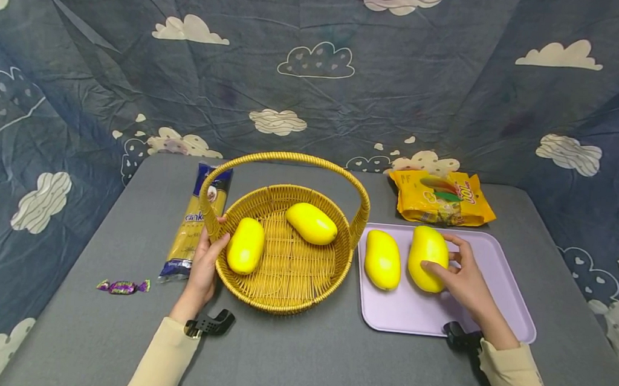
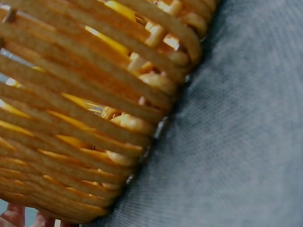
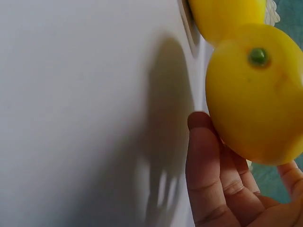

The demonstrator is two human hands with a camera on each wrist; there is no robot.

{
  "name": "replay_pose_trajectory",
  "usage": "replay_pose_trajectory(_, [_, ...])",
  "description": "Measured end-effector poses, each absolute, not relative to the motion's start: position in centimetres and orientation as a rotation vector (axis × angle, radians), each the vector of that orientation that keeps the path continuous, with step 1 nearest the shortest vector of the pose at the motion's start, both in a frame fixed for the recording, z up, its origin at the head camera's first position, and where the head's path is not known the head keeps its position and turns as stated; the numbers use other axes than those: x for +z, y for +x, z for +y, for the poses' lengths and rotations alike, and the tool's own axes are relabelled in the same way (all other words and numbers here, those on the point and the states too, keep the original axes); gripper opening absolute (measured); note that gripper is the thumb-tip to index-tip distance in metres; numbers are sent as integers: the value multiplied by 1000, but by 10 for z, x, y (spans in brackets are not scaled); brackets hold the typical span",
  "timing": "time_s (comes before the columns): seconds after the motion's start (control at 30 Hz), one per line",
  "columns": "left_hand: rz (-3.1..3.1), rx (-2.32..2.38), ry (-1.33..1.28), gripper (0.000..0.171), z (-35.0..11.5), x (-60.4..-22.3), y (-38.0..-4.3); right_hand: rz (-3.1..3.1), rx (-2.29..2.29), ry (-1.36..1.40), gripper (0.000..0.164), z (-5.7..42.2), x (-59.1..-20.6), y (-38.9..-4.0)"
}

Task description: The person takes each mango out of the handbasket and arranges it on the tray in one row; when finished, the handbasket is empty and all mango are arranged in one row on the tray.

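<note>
Hands (image 1: 205, 272) (image 1: 466, 282) on basket (image 1: 294, 279) and mango (image 1: 427, 251)

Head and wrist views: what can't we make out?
Head: the rest of the pasta packet's brand name, hidden behind the basket handle.
Head: any lettering on the wrapped candy, too small.
Left wrist: most of the left grip, cut off by the bottom edge.
Right wrist: the nearer mango's right side, cut off by the right edge.
</note>
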State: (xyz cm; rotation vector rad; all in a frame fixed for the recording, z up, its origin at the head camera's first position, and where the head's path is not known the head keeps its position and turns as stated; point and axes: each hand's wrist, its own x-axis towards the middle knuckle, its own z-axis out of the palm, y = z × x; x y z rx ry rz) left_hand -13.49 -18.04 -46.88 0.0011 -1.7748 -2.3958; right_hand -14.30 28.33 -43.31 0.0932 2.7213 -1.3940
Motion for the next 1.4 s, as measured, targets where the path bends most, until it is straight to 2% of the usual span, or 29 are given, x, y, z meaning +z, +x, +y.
replay_pose_trajectory(1.4, [-1769,-2394,-28,37,-181,-468,-135,2588,-1134,131,88,283,-430,-153])
